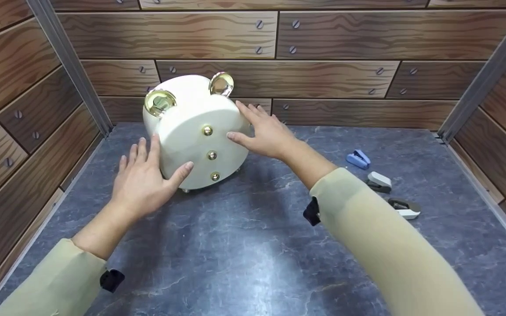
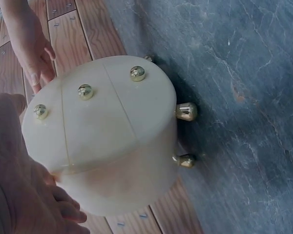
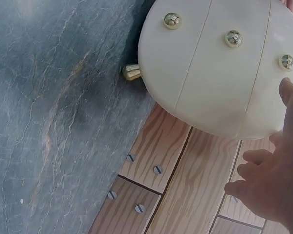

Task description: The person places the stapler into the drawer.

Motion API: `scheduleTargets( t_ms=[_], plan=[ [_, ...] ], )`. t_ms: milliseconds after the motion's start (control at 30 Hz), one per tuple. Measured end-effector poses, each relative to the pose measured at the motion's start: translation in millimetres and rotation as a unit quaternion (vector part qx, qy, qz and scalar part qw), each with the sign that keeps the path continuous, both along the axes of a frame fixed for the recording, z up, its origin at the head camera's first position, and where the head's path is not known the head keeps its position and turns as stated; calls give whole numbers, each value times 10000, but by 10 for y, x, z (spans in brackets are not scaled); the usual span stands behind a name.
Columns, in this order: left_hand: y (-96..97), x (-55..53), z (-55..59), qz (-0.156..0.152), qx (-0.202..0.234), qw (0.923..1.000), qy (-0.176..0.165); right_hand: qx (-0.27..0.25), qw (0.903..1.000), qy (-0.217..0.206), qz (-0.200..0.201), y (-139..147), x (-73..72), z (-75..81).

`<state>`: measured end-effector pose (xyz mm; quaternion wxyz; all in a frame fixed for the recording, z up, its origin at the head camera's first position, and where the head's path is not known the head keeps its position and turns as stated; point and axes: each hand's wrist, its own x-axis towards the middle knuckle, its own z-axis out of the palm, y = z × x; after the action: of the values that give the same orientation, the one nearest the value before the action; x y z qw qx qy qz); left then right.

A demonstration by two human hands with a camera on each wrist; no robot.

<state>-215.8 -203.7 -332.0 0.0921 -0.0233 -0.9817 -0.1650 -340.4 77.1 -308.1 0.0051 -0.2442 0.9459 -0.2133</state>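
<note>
A cream-white, drum-shaped drawer box (image 1: 200, 149) stands upright on the dark tabletop, its round front facing me. Three gold knobs (image 1: 211, 155) run down that front, and two gold ring-like ears (image 1: 160, 102) rise from its top. Short gold feet (image 2: 186, 111) show beneath it in the left wrist view. My left hand (image 1: 141, 184) lies along the box's left side with fingers extended and thumb spread. At the upper right edge, my right hand (image 1: 266, 131) has its fingers against the side, thumb over the front face. Neither hand grips a knob.
To the right lie a small blue clip-like object (image 1: 358, 159), a white-and-dark one (image 1: 379, 181) and another dark-and-white one (image 1: 404, 208). Wood-patterned panels (image 1: 218, 35) wall the table (image 1: 235, 263) at back and sides, with grey metal posts (image 1: 70, 66) in the corners.
</note>
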Motion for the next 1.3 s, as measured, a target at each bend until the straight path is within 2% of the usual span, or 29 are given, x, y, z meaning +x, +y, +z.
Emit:
scheduleTargets(
  t_ms=[367, 800, 967, 1100, 1300],
  plan=[
    [72, -22, -15, -83, 214, 9997, -69, -194, 9997, -52, 150, 14, 7, -26],
    [125, -80, 3, -129, 529, 9985, -105, -197, 9995, 147, 189, 79, 39, -21],
    [182, -105, 4, -233, 619, 9978, -38, -127, 9992, 338, 159, 193, 92, -7],
    [236, -135, -13, -367, 670, 9971, 38, -88, 9994, 313, 77, 303, 144, -10],
    [322, -178, -32, -530, 601, 9967, -91, -105, 9995, 298, -69, 462, 220, -42]
  ],
)
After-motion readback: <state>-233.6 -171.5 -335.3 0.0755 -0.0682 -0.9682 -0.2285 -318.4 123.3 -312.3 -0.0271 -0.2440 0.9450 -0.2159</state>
